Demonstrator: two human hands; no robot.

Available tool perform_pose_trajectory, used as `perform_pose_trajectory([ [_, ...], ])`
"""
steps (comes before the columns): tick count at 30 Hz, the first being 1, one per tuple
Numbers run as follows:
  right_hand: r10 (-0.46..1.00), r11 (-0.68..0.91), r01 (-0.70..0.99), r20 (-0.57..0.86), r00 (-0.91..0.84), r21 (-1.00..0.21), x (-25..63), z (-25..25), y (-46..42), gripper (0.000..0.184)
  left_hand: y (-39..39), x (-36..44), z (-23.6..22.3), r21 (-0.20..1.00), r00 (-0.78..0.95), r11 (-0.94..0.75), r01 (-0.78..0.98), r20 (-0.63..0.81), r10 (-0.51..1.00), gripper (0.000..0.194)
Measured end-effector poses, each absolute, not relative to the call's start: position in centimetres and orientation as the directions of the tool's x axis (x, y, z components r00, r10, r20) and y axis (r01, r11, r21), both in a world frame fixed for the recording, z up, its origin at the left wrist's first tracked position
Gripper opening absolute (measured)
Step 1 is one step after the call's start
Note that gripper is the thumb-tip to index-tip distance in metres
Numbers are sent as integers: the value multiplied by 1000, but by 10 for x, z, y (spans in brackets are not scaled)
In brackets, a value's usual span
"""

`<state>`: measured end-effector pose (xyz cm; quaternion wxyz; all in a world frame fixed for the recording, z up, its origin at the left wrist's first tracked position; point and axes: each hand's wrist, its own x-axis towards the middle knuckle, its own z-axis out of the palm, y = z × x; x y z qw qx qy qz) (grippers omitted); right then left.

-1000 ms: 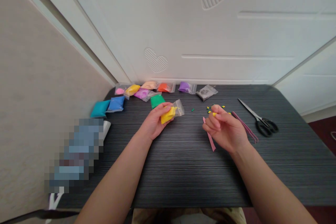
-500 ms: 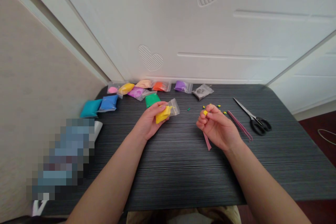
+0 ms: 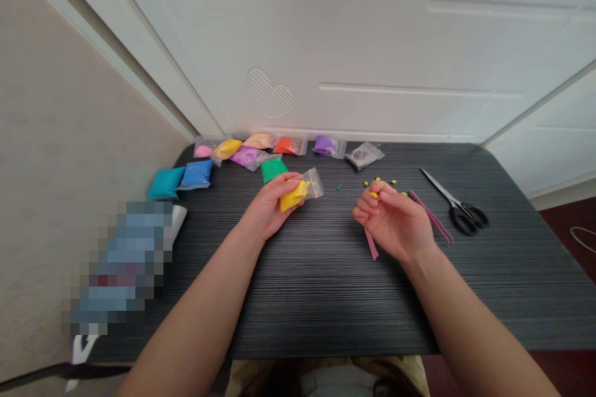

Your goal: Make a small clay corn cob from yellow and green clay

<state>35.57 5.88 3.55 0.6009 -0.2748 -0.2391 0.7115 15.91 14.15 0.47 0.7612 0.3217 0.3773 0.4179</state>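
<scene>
My left hand [image 3: 270, 206] is closed around a clear zip bag of yellow modelling clay [image 3: 293, 196], its transparent mouth pointing right. Between the thumb and fingers of my right hand [image 3: 395, 217] is a small piece of yellow clay [image 3: 374, 195]. Just beyond that hand lie several tiny yellow-and-green clay bits [image 3: 393, 182], and a small green bit [image 3: 339, 187] sits apart to their left. A flat pink strip [image 3: 371, 244] shows partly from under my right hand. Beside it on the right are pink tweezers [image 3: 432, 217].
Black-handled scissors [image 3: 459, 205] lie at the right. Along the back are bags of clay: green [image 3: 274, 169], purple [image 3: 325, 145], orange [image 3: 285, 145], blue [image 3: 196, 173], teal [image 3: 166, 183] and others. A grey bag [image 3: 365, 156] lies there too. A pixelated object [image 3: 123, 267] rests at the left edge.
The view has shifted slightly. My right fingers have moved on the yellow clay piece, which now shows less between them. My left hand keeps the yellow bag.
</scene>
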Motion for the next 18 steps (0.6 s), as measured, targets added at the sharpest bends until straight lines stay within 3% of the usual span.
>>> perform_pose_trajectory([
  [12,978,-211,-686,-159,-139,-697,357,32,57,6,141,159,6,809,369,438,-392,-299,880,19],
  [18,979,-201,-692,-117,-167,-694,357,32,57,8,140,160,7,814,369,431,-389,-291,883,17],
])
